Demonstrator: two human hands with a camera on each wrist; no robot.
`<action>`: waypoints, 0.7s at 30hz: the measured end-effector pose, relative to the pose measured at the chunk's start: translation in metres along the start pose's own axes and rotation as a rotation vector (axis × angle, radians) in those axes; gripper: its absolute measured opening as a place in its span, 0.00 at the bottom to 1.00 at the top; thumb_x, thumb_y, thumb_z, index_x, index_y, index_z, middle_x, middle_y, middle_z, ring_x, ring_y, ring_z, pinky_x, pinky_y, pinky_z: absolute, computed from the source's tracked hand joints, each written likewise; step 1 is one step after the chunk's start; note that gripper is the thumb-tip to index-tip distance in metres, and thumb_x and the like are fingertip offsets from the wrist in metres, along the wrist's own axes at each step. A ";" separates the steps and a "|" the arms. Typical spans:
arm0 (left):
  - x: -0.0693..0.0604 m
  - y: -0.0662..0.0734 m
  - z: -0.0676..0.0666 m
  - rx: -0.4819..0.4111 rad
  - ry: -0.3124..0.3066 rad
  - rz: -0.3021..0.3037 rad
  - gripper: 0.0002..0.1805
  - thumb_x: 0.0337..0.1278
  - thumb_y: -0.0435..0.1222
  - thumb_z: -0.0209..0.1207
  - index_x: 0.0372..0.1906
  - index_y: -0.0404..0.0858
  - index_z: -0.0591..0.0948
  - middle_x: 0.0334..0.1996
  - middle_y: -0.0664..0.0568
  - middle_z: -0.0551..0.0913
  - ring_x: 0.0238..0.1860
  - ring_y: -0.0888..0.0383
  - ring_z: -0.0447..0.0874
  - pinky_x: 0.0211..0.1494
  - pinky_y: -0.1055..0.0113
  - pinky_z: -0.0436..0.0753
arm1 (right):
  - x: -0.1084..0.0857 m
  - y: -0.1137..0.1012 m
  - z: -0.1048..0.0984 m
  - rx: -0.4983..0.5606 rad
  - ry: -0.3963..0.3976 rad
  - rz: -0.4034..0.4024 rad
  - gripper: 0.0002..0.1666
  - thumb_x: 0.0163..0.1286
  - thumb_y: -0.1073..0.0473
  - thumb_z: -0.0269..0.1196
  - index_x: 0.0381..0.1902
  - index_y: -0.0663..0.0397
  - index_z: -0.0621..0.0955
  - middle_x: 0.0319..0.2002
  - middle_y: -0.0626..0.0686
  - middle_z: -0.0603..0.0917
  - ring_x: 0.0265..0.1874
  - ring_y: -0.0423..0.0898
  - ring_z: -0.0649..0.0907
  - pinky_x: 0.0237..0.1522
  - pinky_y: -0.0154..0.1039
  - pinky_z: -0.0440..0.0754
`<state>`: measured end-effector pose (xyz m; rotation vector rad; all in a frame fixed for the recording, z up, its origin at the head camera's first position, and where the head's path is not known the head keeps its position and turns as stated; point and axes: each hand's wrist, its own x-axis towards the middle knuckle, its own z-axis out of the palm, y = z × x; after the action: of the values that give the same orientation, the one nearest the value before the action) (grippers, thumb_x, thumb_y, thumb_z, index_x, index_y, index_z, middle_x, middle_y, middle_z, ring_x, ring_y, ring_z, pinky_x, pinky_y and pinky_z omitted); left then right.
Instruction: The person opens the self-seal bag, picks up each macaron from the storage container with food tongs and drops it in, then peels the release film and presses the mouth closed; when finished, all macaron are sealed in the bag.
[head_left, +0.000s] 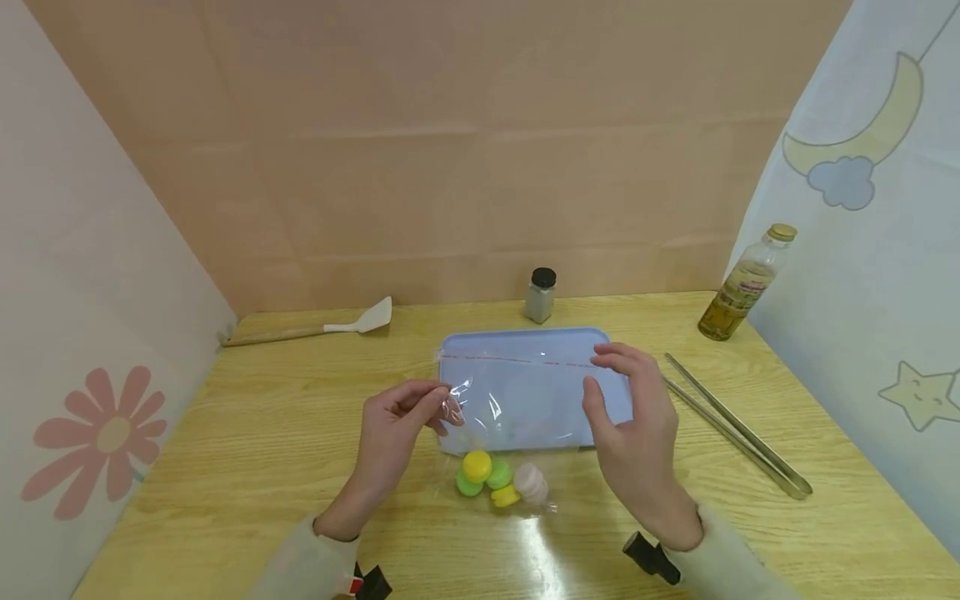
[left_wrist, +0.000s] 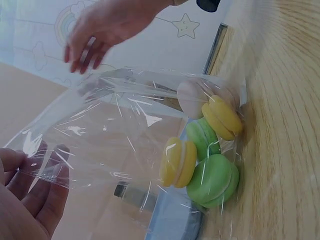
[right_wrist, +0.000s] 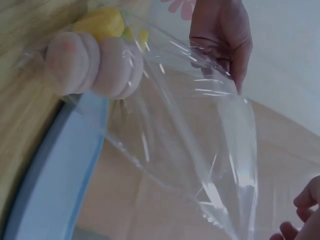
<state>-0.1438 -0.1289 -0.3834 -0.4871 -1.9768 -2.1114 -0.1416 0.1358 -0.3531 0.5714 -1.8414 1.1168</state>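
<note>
My left hand [head_left: 397, 425] pinches the edge of a clear plastic bag [left_wrist: 115, 130] between thumb and fingers. At the bag's bottom, on the wooden table, lie several macarons: yellow [head_left: 477, 466], green [left_wrist: 213, 181] and pale pink-lilac [right_wrist: 67, 62]. To the right of the bag, my right hand [head_left: 637, 433] is held up with thumb and fingers apart, holding nothing; the right wrist view shows a gap between it and the bag. Behind the macarons is a light blue tray [head_left: 525, 333], partly seen through the clear film.
A small jar with a black lid [head_left: 541, 296] stands behind the tray. A spatula [head_left: 300, 332] lies at the back left. Metal tongs [head_left: 738, 425] lie on the right, and a glass bottle of amber liquid [head_left: 742, 287] stands at the back right.
</note>
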 end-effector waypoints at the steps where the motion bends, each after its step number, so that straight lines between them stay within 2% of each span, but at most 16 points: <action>1: 0.000 0.000 0.000 -0.001 -0.002 0.001 0.10 0.70 0.30 0.60 0.44 0.23 0.84 0.30 0.37 0.87 0.29 0.51 0.88 0.32 0.63 0.87 | 0.003 -0.004 0.004 -0.016 0.013 -0.084 0.11 0.66 0.69 0.61 0.45 0.70 0.82 0.47 0.64 0.83 0.47 0.56 0.81 0.55 0.32 0.76; 4: 0.000 0.002 0.001 -0.001 -0.001 0.000 0.11 0.70 0.30 0.61 0.44 0.22 0.83 0.31 0.38 0.87 0.30 0.51 0.88 0.32 0.62 0.87 | 0.012 -0.018 0.017 -0.005 -0.034 -0.261 0.11 0.72 0.64 0.60 0.43 0.67 0.85 0.45 0.64 0.84 0.44 0.59 0.83 0.52 0.32 0.79; 7: -0.001 0.002 0.003 -0.009 -0.003 0.006 0.09 0.69 0.29 0.61 0.44 0.25 0.84 0.31 0.38 0.87 0.30 0.51 0.89 0.32 0.62 0.88 | 0.019 -0.029 0.028 -0.009 -0.148 -0.336 0.13 0.77 0.59 0.58 0.46 0.63 0.86 0.48 0.61 0.84 0.47 0.58 0.83 0.53 0.37 0.80; 11: -0.002 0.002 0.004 -0.022 -0.007 0.017 0.08 0.69 0.29 0.61 0.44 0.27 0.85 0.32 0.38 0.88 0.30 0.50 0.90 0.31 0.62 0.87 | 0.024 -0.034 0.041 -0.033 -0.301 -0.356 0.14 0.79 0.57 0.59 0.50 0.59 0.86 0.53 0.59 0.83 0.52 0.58 0.82 0.56 0.49 0.80; 14: -0.003 0.002 0.005 -0.027 -0.012 0.028 0.08 0.70 0.28 0.60 0.44 0.27 0.85 0.33 0.37 0.88 0.30 0.50 0.90 0.31 0.62 0.87 | 0.028 -0.035 0.050 -0.051 -0.372 -0.367 0.13 0.75 0.60 0.64 0.53 0.56 0.86 0.54 0.58 0.83 0.54 0.57 0.82 0.57 0.53 0.79; 21: -0.005 0.004 0.006 -0.032 -0.026 0.043 0.08 0.70 0.28 0.59 0.45 0.25 0.84 0.32 0.36 0.87 0.30 0.50 0.90 0.31 0.63 0.87 | 0.036 -0.036 0.066 -0.068 -0.417 -0.378 0.17 0.63 0.65 0.73 0.51 0.56 0.88 0.51 0.55 0.85 0.52 0.53 0.83 0.57 0.53 0.79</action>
<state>-0.1371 -0.1232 -0.3815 -0.5607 -1.9312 -2.1237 -0.1626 0.0631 -0.3188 1.1253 -1.9958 0.7142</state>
